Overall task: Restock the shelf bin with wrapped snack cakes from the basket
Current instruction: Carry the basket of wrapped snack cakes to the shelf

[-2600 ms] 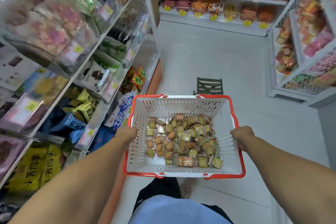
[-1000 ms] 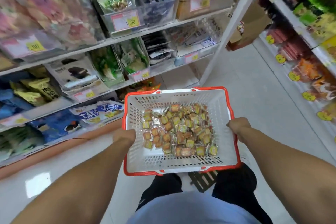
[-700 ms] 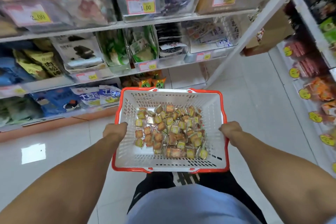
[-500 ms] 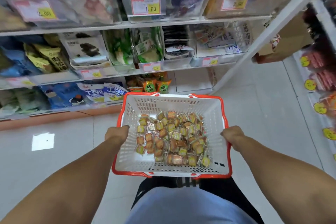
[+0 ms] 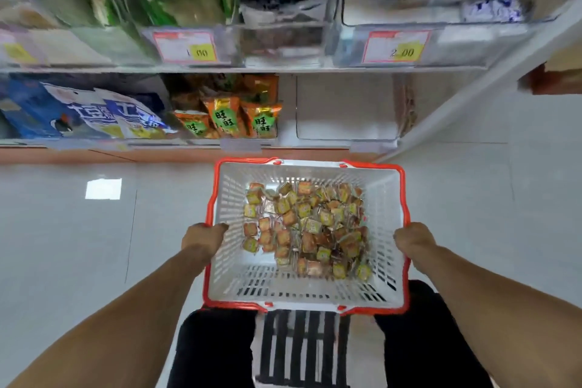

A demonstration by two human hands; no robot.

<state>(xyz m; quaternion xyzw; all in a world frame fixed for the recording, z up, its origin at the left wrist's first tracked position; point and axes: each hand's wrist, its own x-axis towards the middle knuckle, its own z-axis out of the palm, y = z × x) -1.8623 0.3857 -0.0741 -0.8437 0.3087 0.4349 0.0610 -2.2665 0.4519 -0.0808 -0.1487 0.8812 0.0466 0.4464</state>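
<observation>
I hold a white plastic basket [image 5: 231,208] with a red rim in front of me, low over the floor. My left hand [image 5: 203,238] grips its left rim and my right hand [image 5: 412,239] grips its right rim. Inside lies a heap of several small wrapped snack cakes [image 5: 307,227], orange and yellow-green. Straight ahead on the bottom shelf stands a clear shelf bin [image 5: 345,107] that looks empty, to the right of orange snack bags [image 5: 226,118].
Shelves of packaged snacks fill the upper view: blue and white bags [image 5: 94,113] at lower left, clear bins with price labels [image 5: 395,47] above. A white shelf post [image 5: 472,85] slants at right. A dark slatted stool [image 5: 302,350] sits below the basket between my legs.
I have turned from the aisle to face the left shelf and moved closer and lower. The bottom shelf and its clear bin now sit just beyond the basket. Both hands keep their grip.
</observation>
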